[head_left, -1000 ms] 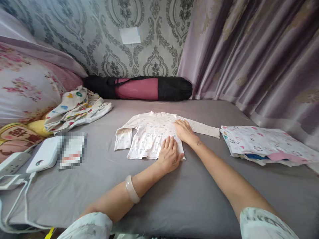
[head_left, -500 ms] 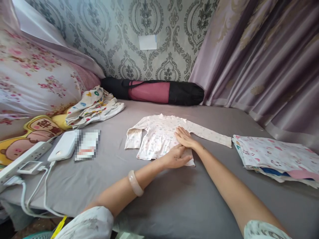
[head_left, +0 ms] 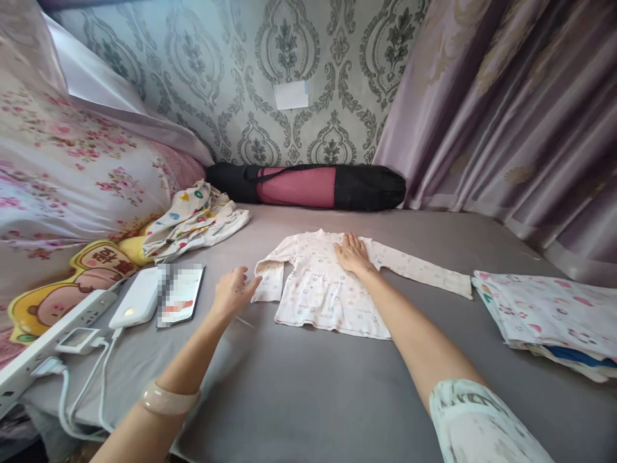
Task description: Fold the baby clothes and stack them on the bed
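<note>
A small white long-sleeved shirt with a faint print (head_left: 322,292) lies spread on the grey sheet (head_left: 308,392). Its left sleeve is bent downward, while the right one stretches out to the side. My right hand (head_left: 354,254) rests flat on the upper right part of the shirt, fingers spread. Beside the bent sleeve, my left hand (head_left: 236,289) is raised with its fingers apart and holds nothing. A pale bangle (head_left: 169,399) circles my left wrist.
Folded printed cloths (head_left: 554,315) lie at the right. On the left are a phone (head_left: 186,299), a white power bank (head_left: 137,299), a power strip (head_left: 62,334), cables and crumpled clothing (head_left: 193,222). A black and pink rolled bag (head_left: 296,186) lies against the wall.
My left hand has left the shirt's lower part and moved left to the bent sleeve. My right hand has slid up toward the shoulder. The view has shifted slightly.
</note>
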`<action>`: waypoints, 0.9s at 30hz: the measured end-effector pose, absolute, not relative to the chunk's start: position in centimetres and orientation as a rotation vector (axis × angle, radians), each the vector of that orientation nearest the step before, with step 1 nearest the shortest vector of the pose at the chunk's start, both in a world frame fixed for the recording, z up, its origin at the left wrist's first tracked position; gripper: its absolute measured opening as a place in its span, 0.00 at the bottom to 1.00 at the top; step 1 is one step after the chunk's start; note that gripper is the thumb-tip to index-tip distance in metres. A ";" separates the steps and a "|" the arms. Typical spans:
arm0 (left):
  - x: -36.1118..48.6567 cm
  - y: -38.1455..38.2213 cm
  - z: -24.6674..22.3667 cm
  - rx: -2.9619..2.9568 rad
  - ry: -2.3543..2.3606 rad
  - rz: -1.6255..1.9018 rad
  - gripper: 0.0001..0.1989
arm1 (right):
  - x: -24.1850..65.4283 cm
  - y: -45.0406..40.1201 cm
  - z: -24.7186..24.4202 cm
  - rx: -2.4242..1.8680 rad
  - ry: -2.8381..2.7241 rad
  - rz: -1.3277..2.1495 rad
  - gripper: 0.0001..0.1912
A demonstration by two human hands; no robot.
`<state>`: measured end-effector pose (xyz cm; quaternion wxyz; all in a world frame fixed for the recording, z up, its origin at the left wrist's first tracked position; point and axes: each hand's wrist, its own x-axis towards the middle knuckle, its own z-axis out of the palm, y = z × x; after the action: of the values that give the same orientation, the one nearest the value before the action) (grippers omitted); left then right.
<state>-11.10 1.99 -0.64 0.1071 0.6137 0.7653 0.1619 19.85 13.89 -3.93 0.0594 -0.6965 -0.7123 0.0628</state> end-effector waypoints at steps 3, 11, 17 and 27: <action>-11.9 2.1 -0.2 1.685 2.191 0.424 0.25 | 20.2 14.3 -4.7 -2.116 -2.148 0.183 0.36; -10.6 3.8 -0.2 1.541 2.052 0.487 0.19 | 18.6 14.2 -3.9 -2.051 -2.107 0.113 0.33; -10.6 5.7 -0.3 1.562 1.936 0.453 0.10 | 12.8 12.8 -3.1 -1.785 -2.298 0.416 0.33; -12.4 7.9 2.2 2.471 2.289 0.658 0.14 | 11.4 11.3 -4.1 -1.789 -2.329 0.411 0.33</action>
<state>-12.37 7.91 2.15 -0.1446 0.7123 0.6601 0.1897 11.37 11.35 -4.08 0.0878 -0.6009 -0.7824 0.1380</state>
